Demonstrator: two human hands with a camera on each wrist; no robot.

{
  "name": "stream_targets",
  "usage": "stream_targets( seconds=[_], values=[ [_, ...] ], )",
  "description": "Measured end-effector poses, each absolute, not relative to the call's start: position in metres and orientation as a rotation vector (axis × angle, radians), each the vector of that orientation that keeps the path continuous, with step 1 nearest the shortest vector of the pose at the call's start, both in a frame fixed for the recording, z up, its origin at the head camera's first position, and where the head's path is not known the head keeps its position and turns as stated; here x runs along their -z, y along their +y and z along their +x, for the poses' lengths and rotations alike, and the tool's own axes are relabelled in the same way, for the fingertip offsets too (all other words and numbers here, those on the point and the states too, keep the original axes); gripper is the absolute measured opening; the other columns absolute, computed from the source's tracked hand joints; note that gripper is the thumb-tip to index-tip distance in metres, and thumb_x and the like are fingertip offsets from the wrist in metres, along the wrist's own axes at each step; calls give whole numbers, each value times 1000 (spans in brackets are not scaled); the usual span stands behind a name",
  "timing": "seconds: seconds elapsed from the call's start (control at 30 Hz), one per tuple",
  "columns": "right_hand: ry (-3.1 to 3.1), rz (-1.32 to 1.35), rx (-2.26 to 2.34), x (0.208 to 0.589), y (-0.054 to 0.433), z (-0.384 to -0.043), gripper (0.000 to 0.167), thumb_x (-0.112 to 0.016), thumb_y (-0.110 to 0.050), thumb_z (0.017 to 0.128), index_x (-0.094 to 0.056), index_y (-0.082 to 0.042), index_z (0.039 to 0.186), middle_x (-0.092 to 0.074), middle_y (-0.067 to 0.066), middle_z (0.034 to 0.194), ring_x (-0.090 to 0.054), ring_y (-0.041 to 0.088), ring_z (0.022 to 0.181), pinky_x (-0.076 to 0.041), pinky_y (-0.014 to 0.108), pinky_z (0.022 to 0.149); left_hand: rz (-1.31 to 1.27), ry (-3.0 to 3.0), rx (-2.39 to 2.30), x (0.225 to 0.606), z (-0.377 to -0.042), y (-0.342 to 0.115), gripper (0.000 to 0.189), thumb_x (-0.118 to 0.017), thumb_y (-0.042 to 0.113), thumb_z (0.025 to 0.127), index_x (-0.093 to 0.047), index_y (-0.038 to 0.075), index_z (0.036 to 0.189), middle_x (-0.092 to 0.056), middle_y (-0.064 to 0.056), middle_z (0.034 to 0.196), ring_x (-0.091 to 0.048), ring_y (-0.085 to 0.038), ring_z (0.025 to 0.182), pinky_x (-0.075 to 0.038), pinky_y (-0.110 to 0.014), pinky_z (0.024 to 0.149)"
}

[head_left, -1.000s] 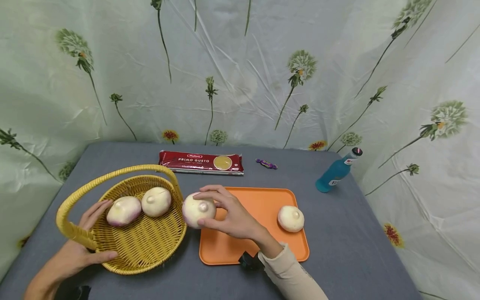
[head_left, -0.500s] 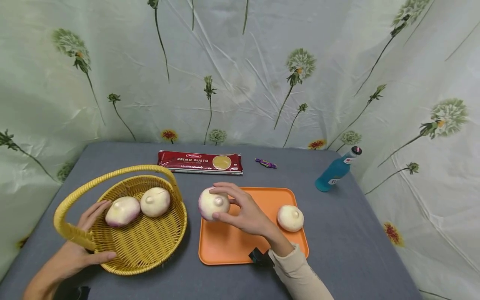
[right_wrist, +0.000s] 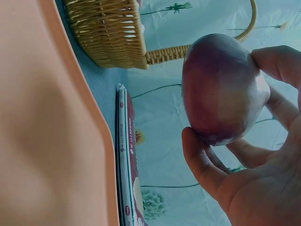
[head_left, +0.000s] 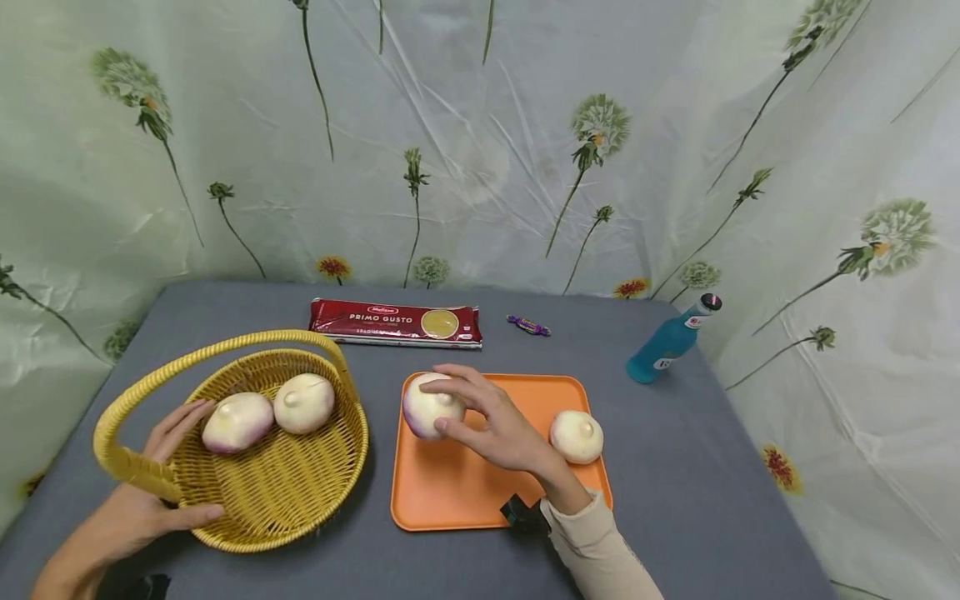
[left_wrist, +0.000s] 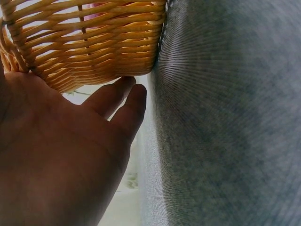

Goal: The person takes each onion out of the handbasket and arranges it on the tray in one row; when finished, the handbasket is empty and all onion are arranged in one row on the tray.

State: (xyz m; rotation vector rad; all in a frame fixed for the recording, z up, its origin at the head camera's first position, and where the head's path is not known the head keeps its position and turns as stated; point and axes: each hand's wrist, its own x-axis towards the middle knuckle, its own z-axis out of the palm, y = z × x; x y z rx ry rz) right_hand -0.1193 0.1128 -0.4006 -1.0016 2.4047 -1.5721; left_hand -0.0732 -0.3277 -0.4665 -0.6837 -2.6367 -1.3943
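**Turnip [head_left: 427, 410] in your right hand [head_left: 497, 421], above the orange tray [head_left: 442, 497]**

Your right thumb and fingers pinch the turnip over the tray's far left part; your wrist and sleeve [head_left: 592, 533] cover some of its near edge. Another turnip [head_left: 576, 437] sits at the tray's right side.

Your left hand [head_left: 137, 512] grips the yellow basket [head_left: 281, 496] at its left side, thumb over the rim, partly hidden behind the handle [head_left: 225, 343]. The left wrist view cuts the basket off at the top and shows two fingertips low beside the weave; you cannot tell there whether they touch. Two turnips, a left one [head_left: 237, 422] and a right one [head_left: 303, 403], lie inside, their undersides out of sight.
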Motion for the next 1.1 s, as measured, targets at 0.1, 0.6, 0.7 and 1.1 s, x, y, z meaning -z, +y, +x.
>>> stream_targets(
  seconds=[0.1,0.6,0.7,1.1],
  values=[
    [2410,-970,1579,399,117,-121,41,-68,-14,96,-60,-18,136,-41,3,153,-42,22,140,-48,42,103,-692,-2629,1380,469,-76,-327,125,-91,0,56,-21,3,159,-11,4,163,-3,3,146,-3,-2,103],
    [2516,-864,1490,394,132,-121,55,-77,-13,88,-56,-24,137,-41,1,153,-46,23,135,-48,50,100,-704,-2608,1375,465,-74,-325,124,-91,1,55,-23,1,158,-12,4,162,-5,2,145,-5,-3,103],
    [2550,-848,1454,393,139,-121,58,-77,-13,88,-54,-24,140,-41,3,152,-46,24,134,-49,50,100,-702,-2603,1377,466,-74,-325,124,-91,1,54,-23,0,158,-12,5,161,-5,2,145,-5,-3,104],
    [2703,-763,1284,401,168,-114,59,-80,-18,85,-56,-27,138,-46,0,145,-51,23,128,-48,49,99,-695,-2624,1394,465,-73,-325,124,-90,-3,56,-20,2,159,-8,2,163,-2,3,146,-3,-3,103]
  ],
)
